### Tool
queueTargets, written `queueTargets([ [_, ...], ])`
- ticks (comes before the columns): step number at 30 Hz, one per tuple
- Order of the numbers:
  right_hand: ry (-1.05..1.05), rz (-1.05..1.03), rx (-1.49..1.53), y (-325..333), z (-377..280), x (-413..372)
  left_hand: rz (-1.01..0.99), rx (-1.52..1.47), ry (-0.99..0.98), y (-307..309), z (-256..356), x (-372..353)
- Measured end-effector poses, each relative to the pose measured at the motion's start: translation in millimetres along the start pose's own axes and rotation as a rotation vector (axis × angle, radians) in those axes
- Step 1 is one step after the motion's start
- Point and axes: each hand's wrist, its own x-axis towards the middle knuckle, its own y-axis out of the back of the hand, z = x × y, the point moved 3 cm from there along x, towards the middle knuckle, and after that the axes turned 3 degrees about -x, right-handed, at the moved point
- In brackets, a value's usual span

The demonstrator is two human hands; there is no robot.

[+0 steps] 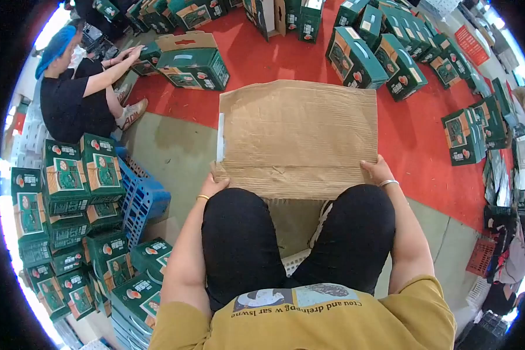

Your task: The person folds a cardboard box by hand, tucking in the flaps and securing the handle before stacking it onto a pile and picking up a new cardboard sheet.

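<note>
A flat sheet of brown corrugated cardboard (297, 137) lies across my knees and reaches out in front of me. At its near left corner, my left hand (216, 182) pinches the edge, thumb on top. My right hand (377, 170) grips the near right edge, its thumb on the upper face. A pale strip shows along the sheet's left side. Parts of the fingers of both hands are hidden beneath the cardboard.
Green boxes (105, 169) are stacked at the left beside a blue plastic crate (143, 198). A co-worker (79, 96) in a blue cap sits at upper left, touching a green box. More green boxes (356, 58) stand on the red floor (426, 157) ahead.
</note>
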Motion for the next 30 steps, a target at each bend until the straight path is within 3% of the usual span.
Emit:
queueTargets([
  [1, 0.013, -0.05, -0.009, -4.4, 2.7, 1.0, 0.012, 0.038, 0.072, 2.4, 18.3, -10.1],
  [3, 0.016, -0.081, 0.146, -11.8, -6.9, -5.9, 0.056, 0.05, 0.02, 9.3, -63.3, 35.3],
  [4, -0.024, -0.055, 0.07, -14.1, -13.1, -7.3, 0.055, 0.063, 0.011, 10.9, -62.4, 37.5],
  [6, -0.05, -0.027, -0.01, -11.8, -20.0, -5.3, 0.022, -0.049, 0.206, 11.4, -9.2, 16.6],
  [7, 0.018, 0.013, -0.016, -14.0, -24.7, -1.3, 0.064, -0.101, 0.137, 13.0, 27.9, 2.7],
  [11, 0.11, 0.031, 0.187, -28.7, -44.0, 31.9, 0.102, -0.404, 0.094, 28.7, 59.5, 41.6],
  [15, 0.13, -0.014, 0.253, -51.0, -80.2, 79.8, 0.153, -0.307, 0.088, 50.6, 66.2, 104.2],
  [18, 0.142, -0.045, 0.158, -75.0, -106.1, 116.2, 0.247, -0.398, 0.133, 64.1, 67.2, 102.3],
  [19, 0.139, -0.079, 0.138, -88.5, -112.2, 125.7, 0.236, -0.529, 0.17, 70.8, 53.5, 101.5],
  [23, 0.157, -0.188, 0.002, -162.0, -142.6, 145.5, 0.404, -0.505, 0.279, 113.1, 15.6, 61.0],
  [27, 0.201, -0.357, -0.128, -243.7, -150.7, 156.3, 0.498, -0.597, 0.258, 154.7, -19.0, 18.2],
  [30, 0.438, -0.293, -0.371, -283.1, -146.1, 164.8, 0.583, -0.496, 0.28, 169.2, -94.3, 20.4],
])
